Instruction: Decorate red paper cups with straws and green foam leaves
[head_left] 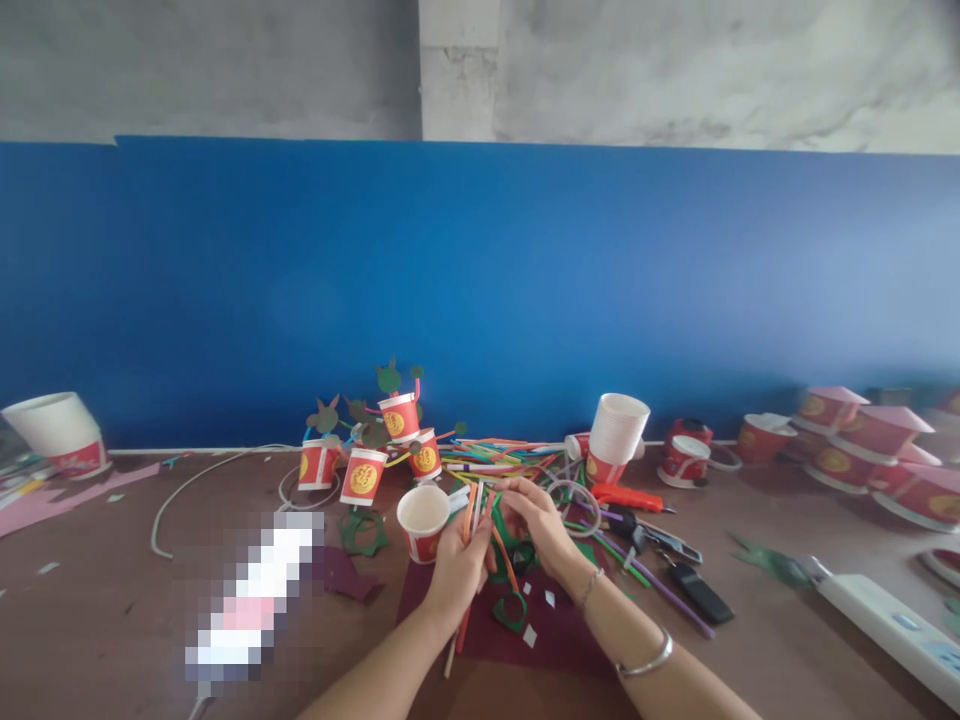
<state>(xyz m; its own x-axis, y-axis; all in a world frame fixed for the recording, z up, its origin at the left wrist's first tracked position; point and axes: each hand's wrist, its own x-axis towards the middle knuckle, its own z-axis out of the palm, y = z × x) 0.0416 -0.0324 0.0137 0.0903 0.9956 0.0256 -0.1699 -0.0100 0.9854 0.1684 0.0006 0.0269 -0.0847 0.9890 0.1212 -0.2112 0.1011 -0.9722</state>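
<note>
Above the brown table [90,620], the left hand [460,565] grasps thin orange and white plastic straws [469,510], long axes pointing away; the right hand [538,522] is just right of their far ends, its fingers' grip unclear.

Head view only: from above bench [90,640], facing forward-down; hands [461,562] close, blue partition [480,290] beyond bench.

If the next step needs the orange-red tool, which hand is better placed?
Probably the right hand: it is nearer the orange-red tool, though it looks occupied too. The left hand, farther away, holds straws.
</note>
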